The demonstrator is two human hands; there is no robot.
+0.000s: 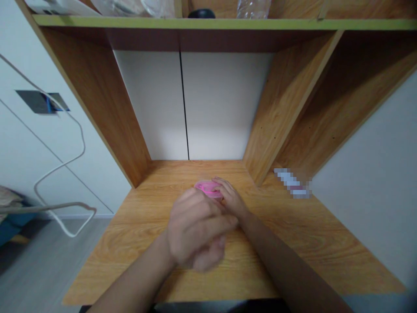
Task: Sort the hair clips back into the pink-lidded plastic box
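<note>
A small pink see-through plastic container (208,188) sits on the wooden desk, partly covered by both hands; its exact kind I cannot make out. My right hand (230,196) holds it from the right, fingers curled over its edge. Closer to the camera, my left hand (198,230) is raised above the desk and blurred by motion. Its fingers are curled in, with one finger or the thumb pointing right in front of my right wrist. Whatever the left fingers may hold is hidden.
The wooden desk (146,243) runs beneath a shelf (208,24) bearing plastic-wrapped things and a dark round object. Upright wooden panels (289,95) stand on both sides. A blurred-out pale item (291,182) lies at the right. A white cable (83,139) hangs at the left.
</note>
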